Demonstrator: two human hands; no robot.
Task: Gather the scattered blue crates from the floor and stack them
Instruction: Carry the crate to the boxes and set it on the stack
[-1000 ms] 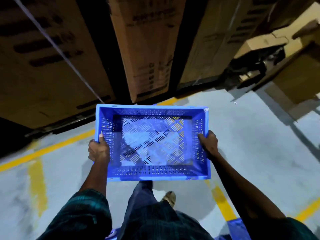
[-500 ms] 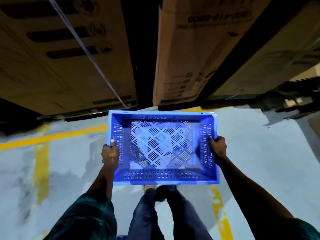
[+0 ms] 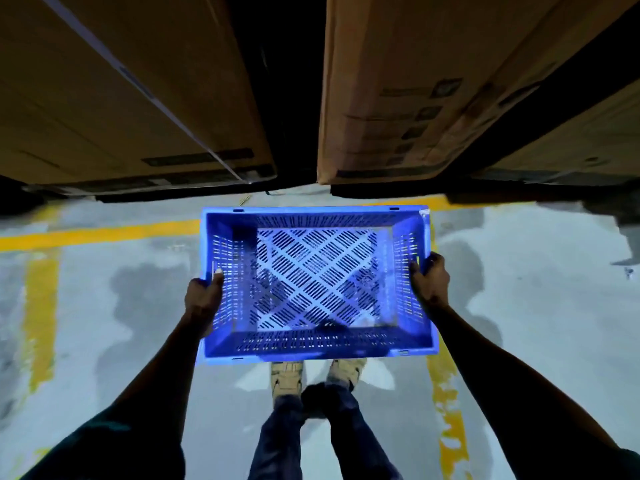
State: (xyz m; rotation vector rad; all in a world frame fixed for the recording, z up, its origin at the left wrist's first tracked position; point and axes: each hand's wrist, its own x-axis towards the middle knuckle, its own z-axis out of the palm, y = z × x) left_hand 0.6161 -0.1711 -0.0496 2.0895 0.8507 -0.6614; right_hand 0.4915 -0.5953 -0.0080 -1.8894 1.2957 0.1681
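Both feet now stand side by side under the crate, where a second ago one leg was stepping ahead, and the cardboard boxes loom closer and squarer in front. Nearest, two shoes (image 3: pixel 317 374) rest on the grey floor (image 3: pixel 540 306). Above them the blue crate (image 3: pixel 317 344) is held level in the air, open side up. Left hand (image 3: pixel 202 299) grips its left wall, thumb hooked over the rim; right hand (image 3: pixel 429 282) clasps the right wall, fingers curled round the edge. Yellow lines (image 3: pixel 97 233) cross the floor beyond. Farthest, two tall cardboard boxes (image 3: pixel 398 81) stand with a dark gap between them
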